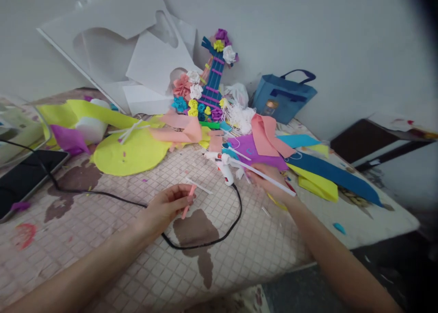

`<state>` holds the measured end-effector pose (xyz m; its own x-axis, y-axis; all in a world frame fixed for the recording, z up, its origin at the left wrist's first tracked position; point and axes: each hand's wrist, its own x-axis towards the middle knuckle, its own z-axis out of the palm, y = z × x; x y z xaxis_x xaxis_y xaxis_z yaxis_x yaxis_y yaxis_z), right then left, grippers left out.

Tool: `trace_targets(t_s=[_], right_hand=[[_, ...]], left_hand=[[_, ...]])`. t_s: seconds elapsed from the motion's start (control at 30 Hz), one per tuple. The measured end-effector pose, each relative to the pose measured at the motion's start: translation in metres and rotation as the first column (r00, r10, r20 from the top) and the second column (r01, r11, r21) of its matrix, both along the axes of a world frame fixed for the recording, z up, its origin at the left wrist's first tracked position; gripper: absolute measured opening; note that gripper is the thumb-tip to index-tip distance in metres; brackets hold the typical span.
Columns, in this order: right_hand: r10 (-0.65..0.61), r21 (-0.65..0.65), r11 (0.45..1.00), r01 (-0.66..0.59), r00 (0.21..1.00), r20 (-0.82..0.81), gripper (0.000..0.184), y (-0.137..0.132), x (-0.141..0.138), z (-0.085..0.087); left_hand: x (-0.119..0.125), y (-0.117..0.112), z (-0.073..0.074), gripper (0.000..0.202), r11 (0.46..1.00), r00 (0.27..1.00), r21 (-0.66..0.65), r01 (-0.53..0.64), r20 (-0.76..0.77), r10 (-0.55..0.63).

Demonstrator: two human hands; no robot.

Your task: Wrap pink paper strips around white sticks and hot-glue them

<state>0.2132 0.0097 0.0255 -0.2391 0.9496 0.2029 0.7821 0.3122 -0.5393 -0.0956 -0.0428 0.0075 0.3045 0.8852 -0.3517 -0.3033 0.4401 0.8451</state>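
Observation:
My left hand point(174, 201) pinches a short, narrow pink strip point(186, 210) between thumb and fingers, above the checked tablecloth. Just beyond the fingertips a thin white strip point(201, 187) lies on the cloth. A white glue gun point(225, 170) rests near the middle of the table, and a long glue stick point(278, 184) juts out of its back. My right hand point(269, 171) reaches behind that stick, beside a purple sheet point(244, 148) and scraps. Its fingers are mostly hidden, so whether they hold anything is unclear.
The gun's black cord point(236, 221) loops across the front. A yellow oval cutout point(133, 151) and a phone point(30, 176) lie left. Behind stand a flower-decorated blue guitar-like piece point(214, 82), white boards point(150, 57) and a blue bag point(287, 96). Blue strips point(338, 174) lie right.

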Motion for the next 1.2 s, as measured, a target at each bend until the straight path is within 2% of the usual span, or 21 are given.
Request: trace_targets(t_s=[0.2,0.37,0.5,0.7,0.8,0.97,1.2], right_hand=[[-0.145,0.147,0.983,0.112,0.961,0.235,0.013,0.05,-0.015,-0.003],[-0.211,0.144,0.974,0.173,0.924,0.32,0.011,0.069,-0.018,-0.013],[-0.18,0.119,0.982,0.149,0.927,0.329,0.007,0.07,-0.007,-0.014],[-0.117,0.104,0.99,0.091,0.952,0.285,0.011,0.051,0.0,-0.011],[-0.127,0.129,0.987,0.095,0.954,0.27,0.011,0.046,-0.001,-0.013],[-0.2,0.194,0.969,0.151,0.944,0.263,0.014,0.061,0.0,-0.017],[-0.136,0.127,0.986,0.104,0.95,0.28,0.006,0.066,-0.007,-0.023]], left_hand=[[0.002,0.001,0.002,0.034,0.999,1.0,-0.037,-0.005,-0.018,0.005],[0.001,0.0,0.005,0.033,0.999,0.999,-0.049,-0.019,-0.031,0.018],[0.001,0.001,0.004,0.034,0.999,0.999,-0.051,-0.017,-0.039,0.015],[0.001,0.002,0.003,0.035,0.999,0.999,-0.039,0.005,-0.035,-0.006],[0.002,0.002,0.004,0.037,0.999,0.999,-0.04,-0.004,-0.038,0.003],[0.004,0.0,0.006,0.036,0.998,0.998,-0.053,-0.022,-0.061,0.019],[0.003,0.002,0.004,0.035,0.998,0.999,-0.057,-0.015,-0.038,0.013]])
